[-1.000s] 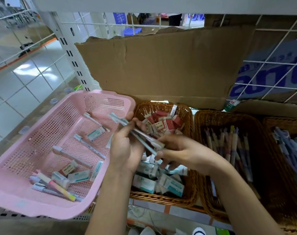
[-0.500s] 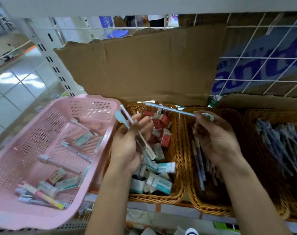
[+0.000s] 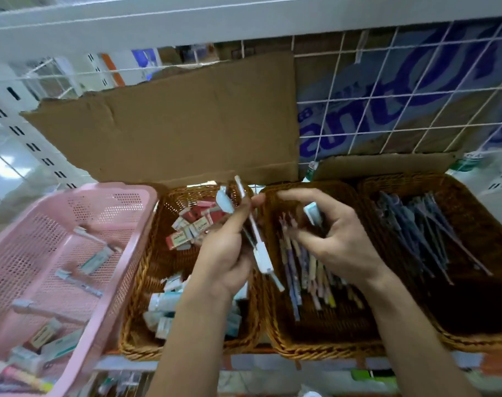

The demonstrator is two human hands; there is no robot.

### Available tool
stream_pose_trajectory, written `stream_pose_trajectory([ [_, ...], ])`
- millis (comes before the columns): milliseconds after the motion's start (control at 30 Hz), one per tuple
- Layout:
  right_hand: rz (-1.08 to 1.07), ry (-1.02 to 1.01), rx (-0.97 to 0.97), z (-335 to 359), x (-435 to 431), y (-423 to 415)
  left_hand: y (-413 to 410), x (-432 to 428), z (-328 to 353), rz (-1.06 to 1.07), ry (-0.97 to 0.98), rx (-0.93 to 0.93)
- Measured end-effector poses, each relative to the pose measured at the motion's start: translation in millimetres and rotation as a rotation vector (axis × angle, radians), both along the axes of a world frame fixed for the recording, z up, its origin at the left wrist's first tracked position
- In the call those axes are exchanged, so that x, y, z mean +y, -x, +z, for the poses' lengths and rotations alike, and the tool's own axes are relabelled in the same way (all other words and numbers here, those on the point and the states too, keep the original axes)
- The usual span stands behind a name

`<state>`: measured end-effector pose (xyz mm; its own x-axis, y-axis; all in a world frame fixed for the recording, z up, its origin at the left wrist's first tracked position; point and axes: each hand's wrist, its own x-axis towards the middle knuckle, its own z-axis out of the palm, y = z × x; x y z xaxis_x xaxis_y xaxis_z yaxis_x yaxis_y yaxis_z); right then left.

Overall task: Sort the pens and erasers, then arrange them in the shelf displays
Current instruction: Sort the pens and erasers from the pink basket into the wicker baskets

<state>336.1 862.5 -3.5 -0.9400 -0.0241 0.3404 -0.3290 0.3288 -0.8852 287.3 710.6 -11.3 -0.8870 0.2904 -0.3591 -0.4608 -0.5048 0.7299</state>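
Left hand point(image 3: 226, 253) clenched round slim white plastic pens point(image 3: 262, 255); right hand point(image 3: 338, 239) seemingly pinching pale-blue pen point(image 3: 312, 213) over brown wicker basket's point(image 3: 324, 351) back rim. Light, stiff, slick: grip mid-barrel.

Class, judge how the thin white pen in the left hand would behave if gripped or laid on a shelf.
The white pen runs straight though the left hand grips only its middle: probably stiff. Thin, so likely light. Its barrel looks round, so it may roll unless the wider end stops it.

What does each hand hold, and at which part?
The left hand grips a few white pens around their middle. The right hand holds a pen near its pale blue end.
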Motion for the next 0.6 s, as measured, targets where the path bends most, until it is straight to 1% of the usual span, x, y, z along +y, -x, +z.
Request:
stream_pose_trajectory([
  [67,0.099,-0.063,0.052,-8,0,-2,-2,16,-1,-0.036,0.011,-0.012],
  [133,0.066,-0.091,0.085,-12,1,-3,-5,31,-3,-0.066,-0.005,-0.012],
  [200,-0.010,-0.061,0.120,-14,8,-6,-10,45,-5,-0.099,0.014,-0.003],
  [267,-0.088,-0.035,0.144,-14,22,-8,-15,60,-7,-0.122,0.150,0.052],
  [333,-0.177,-0.025,0.141,-12,38,-10,-20,73,-7,-0.119,0.365,0.109],
  [367,-0.206,0.006,0.125,-10,45,-12,-22,79,-7,-0.123,0.495,0.163],
  [433,-0.239,0.102,0.107,-6,58,-16,-24,89,-11,-0.170,0.747,0.343],
  [467,-0.268,0.128,0.112,-4,63,-18,-25,93,-12,-0.209,0.822,0.426],
  [533,-0.343,0.149,0.115,-2,73,-22,-29,105,-11,-0.240,0.879,0.541],
  [600,-0.409,0.164,0.068,-1,83,-24,-33,117,-7,-0.207,0.868,0.626],
])
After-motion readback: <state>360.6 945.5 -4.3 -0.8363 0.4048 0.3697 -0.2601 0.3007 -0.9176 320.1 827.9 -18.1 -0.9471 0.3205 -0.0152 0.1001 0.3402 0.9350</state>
